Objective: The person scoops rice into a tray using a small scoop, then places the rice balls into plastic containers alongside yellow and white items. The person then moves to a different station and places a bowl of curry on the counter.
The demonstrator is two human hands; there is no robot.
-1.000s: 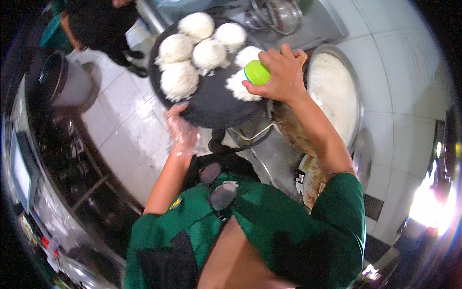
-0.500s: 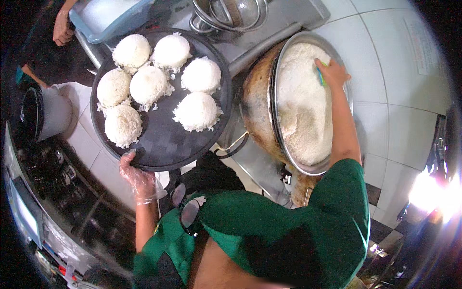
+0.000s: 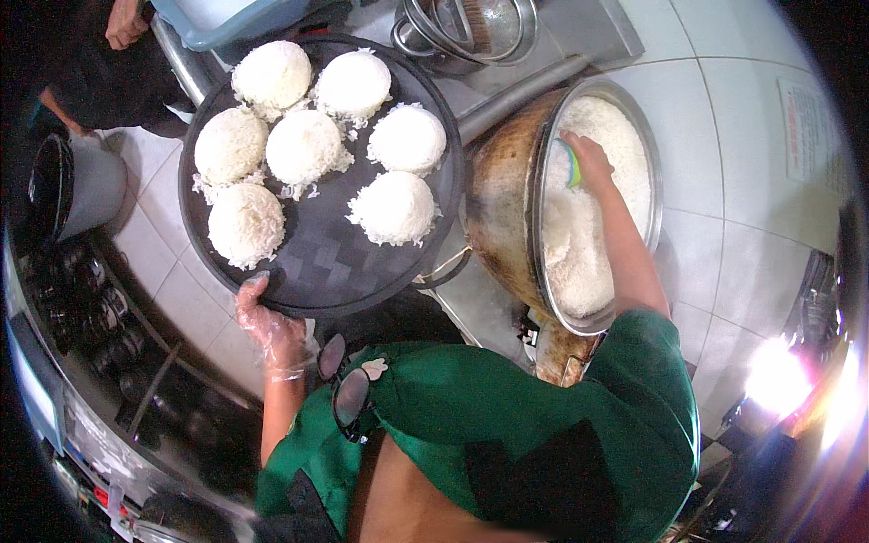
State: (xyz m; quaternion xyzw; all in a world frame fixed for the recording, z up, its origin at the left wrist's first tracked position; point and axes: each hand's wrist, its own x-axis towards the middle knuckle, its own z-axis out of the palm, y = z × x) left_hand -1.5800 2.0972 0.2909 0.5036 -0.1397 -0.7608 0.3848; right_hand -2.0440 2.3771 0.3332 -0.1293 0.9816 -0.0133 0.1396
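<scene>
My left hand (image 3: 269,326), in a clear plastic glove, grips the near rim of a round black tray (image 3: 321,271). Several domed mounds of white rice, one of them a rice mound (image 3: 396,208) at the right, sit on its left, far and right parts. My bare right hand (image 3: 590,161) is closed around a small cup (image 3: 572,167) with a green and blue rim, its bowl filled with rice. Cup and hand are over the cooked rice (image 3: 588,253) in a big metal pot (image 3: 507,190) with browned sides. A hollow shows in the rice nearest me.
Beyond the tray a metal counter (image 3: 566,41) carries steel bowls (image 3: 471,32) and a blue basin (image 3: 213,23). At far left, another person's hand (image 3: 127,25) is near a tall bucket (image 3: 95,185). White tiles (image 3: 715,136) line the right side.
My right hand has moved left and slightly nearer, and the cup now shows rice in it. The tray has shifted slightly right and away from me in the view, still in my left hand.
</scene>
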